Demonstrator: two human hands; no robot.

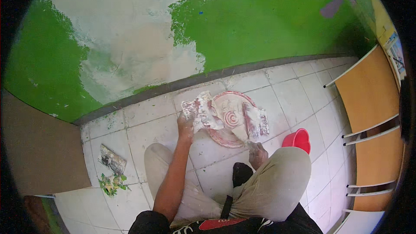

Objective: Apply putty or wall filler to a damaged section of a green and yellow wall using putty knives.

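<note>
My left hand (185, 125) is closed on the edge of a flat, putty-smeared spreader (201, 109), held over the left side of a round red tray (223, 141). White putty coats the tray, with ring marks at its middle. My right hand (258, 155) is closed around the handle of a putty knife (238, 133), its pale blade pointing up and left over the tray's lower part. A second putty-covered spreader (256, 120) rests across the tray's right side. Smears of putty hide parts of these tools.
Ahead rises a green wall (260, 21) with a large whitish putty patch (130, 30). A red plastic dipper (297, 140) stands by my right knee. Left on the tiles lie a dirty flat scraper (112, 159) and a leafy sprig (113, 184). Wooden-topped chairs (368, 91) line the right.
</note>
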